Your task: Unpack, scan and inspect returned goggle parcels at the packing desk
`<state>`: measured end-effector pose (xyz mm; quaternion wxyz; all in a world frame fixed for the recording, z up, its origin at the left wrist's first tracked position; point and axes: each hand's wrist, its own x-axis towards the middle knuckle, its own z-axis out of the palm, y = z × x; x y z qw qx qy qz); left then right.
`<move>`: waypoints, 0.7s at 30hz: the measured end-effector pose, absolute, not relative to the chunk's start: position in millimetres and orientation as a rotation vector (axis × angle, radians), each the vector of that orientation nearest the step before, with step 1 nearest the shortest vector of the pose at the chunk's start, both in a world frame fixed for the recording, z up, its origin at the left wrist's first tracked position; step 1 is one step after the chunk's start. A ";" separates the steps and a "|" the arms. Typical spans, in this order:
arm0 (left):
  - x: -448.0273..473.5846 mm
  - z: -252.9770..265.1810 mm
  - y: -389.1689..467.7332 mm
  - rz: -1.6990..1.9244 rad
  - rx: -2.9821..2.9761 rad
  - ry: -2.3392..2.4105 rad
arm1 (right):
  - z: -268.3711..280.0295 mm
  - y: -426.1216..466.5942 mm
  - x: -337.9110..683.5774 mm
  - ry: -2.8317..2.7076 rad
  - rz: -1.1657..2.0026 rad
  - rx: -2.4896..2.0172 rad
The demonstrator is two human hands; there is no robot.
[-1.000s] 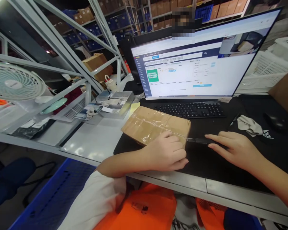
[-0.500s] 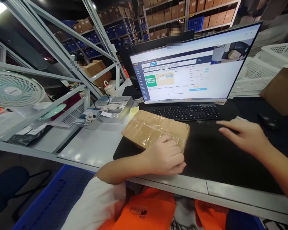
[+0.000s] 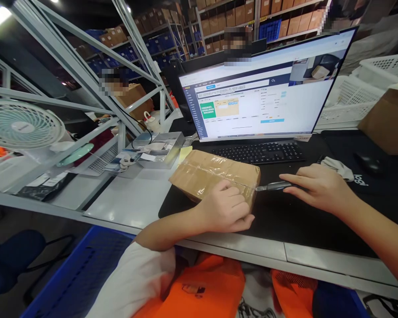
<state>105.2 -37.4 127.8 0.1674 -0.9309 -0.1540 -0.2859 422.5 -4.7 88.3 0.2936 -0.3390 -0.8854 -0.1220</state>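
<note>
A taped cardboard box lies flat on the black desk mat, its top crossed by shiny clear tape. My left hand grips its near right part with curled fingers, and the fingertips are partly hidden. From the right, my right hand grasps a utility knife, index finger stretched along the handle. The knife's blade tip touches the box's right end, close to the tape seam.
Behind the box stand a keyboard and a lit monitor. A mouse and a crumpled whitish item lie to the right. At the left are a grey open box, a metal frame and a fan.
My right hand has moved left, and the knife now shows with its tip at the box's right end. My left hand stays on the box.
</note>
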 end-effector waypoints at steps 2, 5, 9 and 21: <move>105.7 128.2 -36.2 -0.815 -2.642 -0.418 | 84.4 3.3 433.4 -2.317 -0.397 -0.967; 98.5 131.1 -36.2 -0.838 -2.645 -0.357 | 75.5 16.3 451.5 -2.086 -0.376 -1.270; 59.8 143.3 -42.1 -0.916 -2.693 -0.287 | 66.2 31.3 439.6 -1.663 0.008 -1.564; -126.4 111.3 -88.4 -2.449 -1.523 -1.733 | 63.2 52.6 191.9 -1.354 1.522 -0.825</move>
